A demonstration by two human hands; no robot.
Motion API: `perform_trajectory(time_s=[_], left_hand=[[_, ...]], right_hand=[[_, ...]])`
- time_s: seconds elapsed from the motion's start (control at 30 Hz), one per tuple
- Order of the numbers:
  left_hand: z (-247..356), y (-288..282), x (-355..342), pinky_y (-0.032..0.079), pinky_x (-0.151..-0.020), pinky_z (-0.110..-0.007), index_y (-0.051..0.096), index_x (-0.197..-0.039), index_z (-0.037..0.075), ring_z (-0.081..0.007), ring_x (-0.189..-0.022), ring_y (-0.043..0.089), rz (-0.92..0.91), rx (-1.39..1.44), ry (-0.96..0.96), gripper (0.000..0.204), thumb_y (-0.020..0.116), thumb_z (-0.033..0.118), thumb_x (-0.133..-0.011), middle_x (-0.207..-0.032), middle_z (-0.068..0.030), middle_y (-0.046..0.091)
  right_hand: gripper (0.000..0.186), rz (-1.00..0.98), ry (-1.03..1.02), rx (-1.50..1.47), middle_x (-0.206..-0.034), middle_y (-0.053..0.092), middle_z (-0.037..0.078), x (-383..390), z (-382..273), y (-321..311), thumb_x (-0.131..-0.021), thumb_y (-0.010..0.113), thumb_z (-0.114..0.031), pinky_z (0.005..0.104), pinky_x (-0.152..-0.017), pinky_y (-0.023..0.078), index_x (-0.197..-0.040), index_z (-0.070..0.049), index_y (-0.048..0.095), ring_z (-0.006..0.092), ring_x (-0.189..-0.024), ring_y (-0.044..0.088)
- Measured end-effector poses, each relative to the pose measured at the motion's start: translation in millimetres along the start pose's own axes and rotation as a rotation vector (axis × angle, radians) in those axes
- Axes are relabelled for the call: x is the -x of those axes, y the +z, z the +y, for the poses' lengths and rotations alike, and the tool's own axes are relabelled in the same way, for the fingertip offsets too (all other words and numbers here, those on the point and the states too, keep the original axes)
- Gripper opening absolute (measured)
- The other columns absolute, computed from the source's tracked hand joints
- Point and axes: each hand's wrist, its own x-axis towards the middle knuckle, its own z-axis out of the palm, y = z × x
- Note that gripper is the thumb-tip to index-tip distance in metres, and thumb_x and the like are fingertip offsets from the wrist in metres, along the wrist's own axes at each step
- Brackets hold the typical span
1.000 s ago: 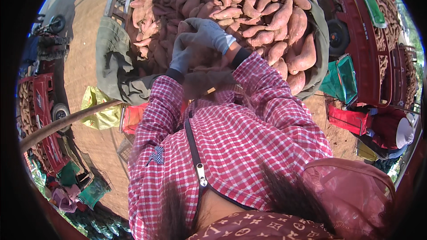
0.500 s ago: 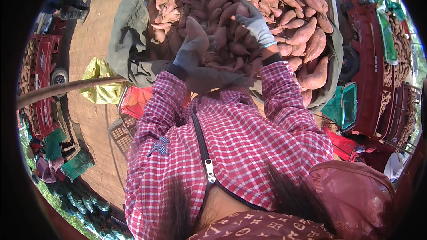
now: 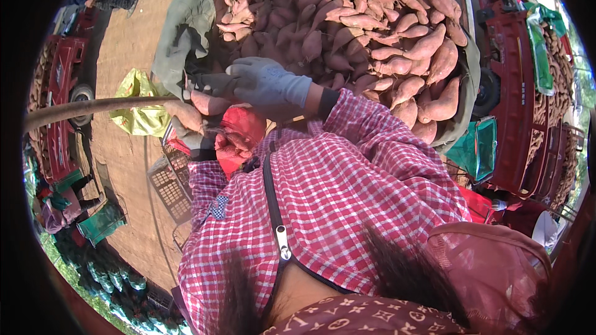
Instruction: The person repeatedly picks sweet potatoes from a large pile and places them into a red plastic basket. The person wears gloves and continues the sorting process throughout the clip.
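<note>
Heap [image 3: 360, 22] of sweet potatoes ahead, bordered at left by green cloth [image 3: 183, 40]. Below heap, against body, red bag [image 3: 239, 135]. Right hand [image 3: 267, 84] between heap and bag, fingers bent toward left; underside hidden, so cannot tell if pinching anything. Left hand [image 3: 195, 142] lower, beside bag, curled around lower end of one sweet potato [image 3: 184, 115]. Just beside, second sweet potato [image 3: 209, 103], exact support unclear. Step in hand, by judgement: handling of sweet potatoes outside heap, at bag's side. For next move, probably needed: firm left grip, careful wrist, free right fingers.
</note>
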Motion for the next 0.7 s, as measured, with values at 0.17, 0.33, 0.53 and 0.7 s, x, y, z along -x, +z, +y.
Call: perform_trajectory(time_s=[0.17, 0.33, 0.53, 0.7], left_hand=[[50, 87, 123, 0.038, -0.117, -0.061, 0.043, -0.16, 0.019, -0.0341, -0.139, 0.051, 0.72, -1.975, 0.065, 0.078, 0.06, 0.06, -0.096, -0.147, -0.0108, 0.054], [125, 115, 141, 0.026, -0.121, -0.061, 0.044, -0.158, 0.032, -0.035, -0.152, 0.031, 1.645, -2.198, 0.536, 0.072, 0.059, 0.066, -0.095, -0.157, -0.013, 0.039], [-48, -19, 68, 0.059, -0.091, -0.032, 0.053, -0.149, 0.004, -0.0191, -0.103, 0.072, 0.33, -2.693, -0.261, 0.048, 0.047, 0.035, -0.113, -0.13, -0.0166, 0.07], [-89, -92, 12, 0.054, -0.106, -0.048, 0.043, -0.156, 0.007, -0.0362, -0.134, 0.059, 0.764, -1.795, -0.546, 0.06, 0.055, 0.038, -0.106, -0.149, -0.0231, 0.056]], right_hand=[[0.046, -0.018, 0.533, 0.939, -0.135, 0.057, 0.018, 65, 93, -42, -0.085, 0.072, -0.037, 0.0563, -0.099, 0.046, -0.125, -0.013, 0.066, 0.0406, -0.128, 0.053], [0.048, -0.097, 0.504, 0.896, -0.148, 0.052, 0.016, 62, 132, -48, -0.09, 0.072, -0.027, 0.054, -0.098, 0.051, -0.137, -0.02, 0.062, 0.0425, -0.122, 0.061], [0.053, 0.227, 0.512, 0.122, -0.15, 0.054, 0.012, 62, 119, -56, -0.09, 0.074, -0.019, 0.0437, -0.102, 0.054, -0.141, -0.018, 0.063, 0.0334, -0.124, 0.065], [0.067, 0.146, 0.161, 0.024, -0.144, 0.057, 0.013, 21, 44, -49, -0.082, 0.081, -0.03, 0.0447, -0.106, 0.05, -0.144, -0.018, 0.058, 0.0375, -0.129, 0.06]])
